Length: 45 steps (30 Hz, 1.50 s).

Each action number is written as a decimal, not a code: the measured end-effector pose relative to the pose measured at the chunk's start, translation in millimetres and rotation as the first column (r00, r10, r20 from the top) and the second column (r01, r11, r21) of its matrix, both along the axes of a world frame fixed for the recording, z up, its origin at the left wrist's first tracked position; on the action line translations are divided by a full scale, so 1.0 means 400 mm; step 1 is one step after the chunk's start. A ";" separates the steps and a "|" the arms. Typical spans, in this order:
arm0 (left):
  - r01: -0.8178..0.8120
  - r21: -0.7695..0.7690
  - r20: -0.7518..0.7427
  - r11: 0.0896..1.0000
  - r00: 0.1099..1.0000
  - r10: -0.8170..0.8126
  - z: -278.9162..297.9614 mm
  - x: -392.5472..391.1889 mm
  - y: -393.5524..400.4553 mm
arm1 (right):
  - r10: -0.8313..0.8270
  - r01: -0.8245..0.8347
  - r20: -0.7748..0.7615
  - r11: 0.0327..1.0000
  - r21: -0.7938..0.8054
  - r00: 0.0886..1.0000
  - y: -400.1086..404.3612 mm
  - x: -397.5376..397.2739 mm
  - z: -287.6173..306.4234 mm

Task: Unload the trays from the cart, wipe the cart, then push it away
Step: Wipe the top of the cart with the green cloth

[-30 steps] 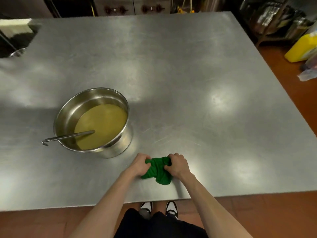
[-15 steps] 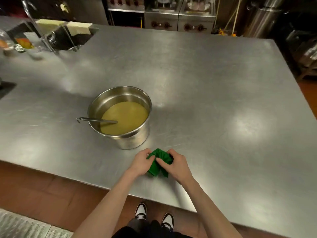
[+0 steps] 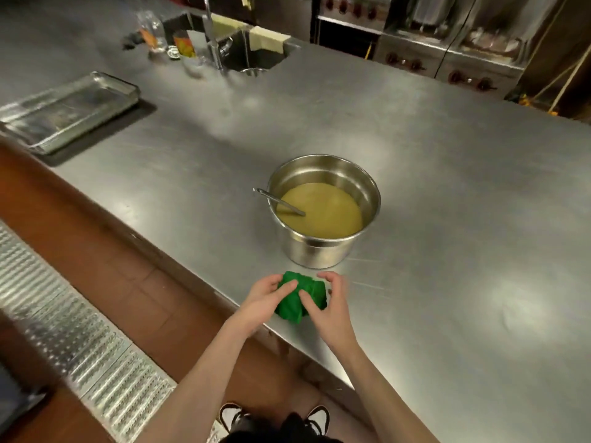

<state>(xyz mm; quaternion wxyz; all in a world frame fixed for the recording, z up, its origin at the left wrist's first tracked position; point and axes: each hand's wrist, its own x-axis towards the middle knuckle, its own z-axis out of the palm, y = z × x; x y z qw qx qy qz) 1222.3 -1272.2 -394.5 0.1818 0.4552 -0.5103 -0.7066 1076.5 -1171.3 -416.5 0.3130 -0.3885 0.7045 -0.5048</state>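
Both hands were on a bunched green cloth (image 3: 297,298) that lay on the steel counter (image 3: 447,219) near its front edge, just in front of a pot (image 3: 323,251). The left hand (image 3: 262,302) held the cloth's left side, its fingers curled over the top of the bundle and the thumb lying across the fabric. The right hand (image 3: 329,310) was on the right side, its thumb pressed into the cloth and its fingers arched over the far edge; whether those fingertips touched the fabric could not be told. The pot stood upright, partly filled with a yellow-green liquid (image 3: 323,209), and a ladle (image 3: 278,201) leaned on its left rim with the handle end sticking out past the rim and the bowl under the liquid. A metal tray (image 3: 68,111) sat flat on a dark mat at the far left end of the counter, well apart from the pot. A sink (image 3: 243,49) with a tap (image 3: 214,36) was set into the counter's far side, with a few containers, blurred, just to its left. Below the counter edge were a red-brown tiled floor (image 3: 105,260) and a metal floor grate (image 3: 64,330) to the left, with the person's shoes (image 3: 230,414) at the bottom. No cart was in view.
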 end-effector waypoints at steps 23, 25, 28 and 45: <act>-0.740 -0.095 -0.137 0.666 0.672 0.727 0.151 0.903 -0.238 | 0.528 -0.575 0.413 0.818 -0.013 0.742 -0.585 0.846 0.172; -0.781 -0.086 -0.161 0.618 0.623 0.765 0.160 0.960 -0.253 | 0.523 -0.591 0.483 0.807 -0.014 0.703 -0.620 0.913 0.180; -0.837 -0.050 -0.209 0.545 0.542 0.814 0.169 1.039 -0.283 | 0.497 -0.621 0.625 0.783 -0.025 0.602 -0.680 1.006 0.185; -0.931 -0.178 -0.196 0.320 0.352 0.915 0.222 1.477 -0.711 | 0.820 -0.859 0.391 0.496 -0.122 0.418 -1.197 1.480 0.273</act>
